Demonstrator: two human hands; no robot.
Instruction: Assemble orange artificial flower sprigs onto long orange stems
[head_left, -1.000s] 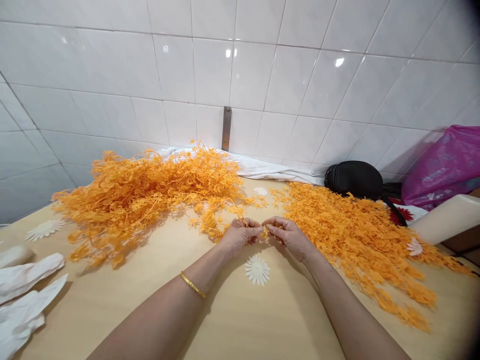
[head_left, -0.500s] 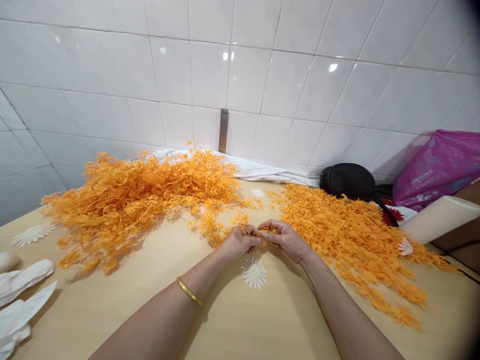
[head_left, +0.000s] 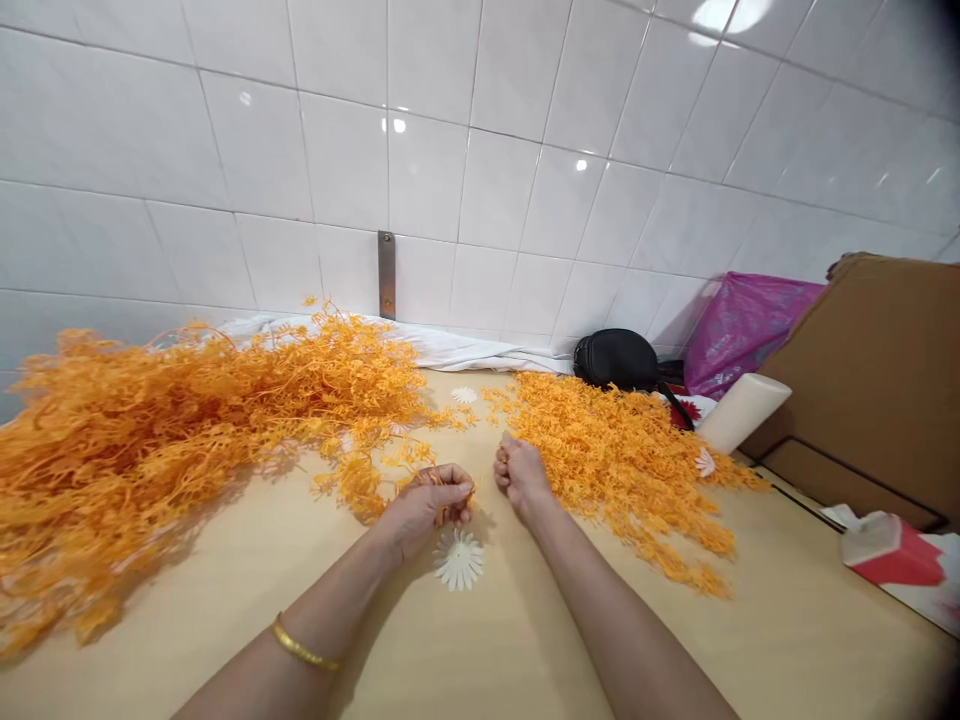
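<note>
My left hand (head_left: 435, 500) is closed on an orange artificial flower sprig (head_left: 409, 465), with thin stems showing at the fingertips. A short gap to the right, my right hand (head_left: 521, 475) is curled into a loose fist; anything inside it is hidden. A white daisy-shaped petal piece (head_left: 459, 560) lies flat on the table just below my left hand. Leftward spreads a big tangled heap of orange sprigs (head_left: 202, 400), reaching close to my left hand. Beside my right hand lies a flatter pile of orange sprigs (head_left: 615, 450).
Another white petal piece (head_left: 464, 395) lies farther back. Behind the right pile are a black pouch (head_left: 616, 358), a purple plastic bag (head_left: 742, 325) and a white roll (head_left: 744, 412). A cardboard box (head_left: 877, 390) and a red-and-white packet (head_left: 892, 550) sit at right. White cloth (head_left: 480, 350) lines the tiled wall.
The view has turned to the right, bringing in the cardboard box and packet. My hands, together before, are now apart, and my right hand has curled into a fist.
</note>
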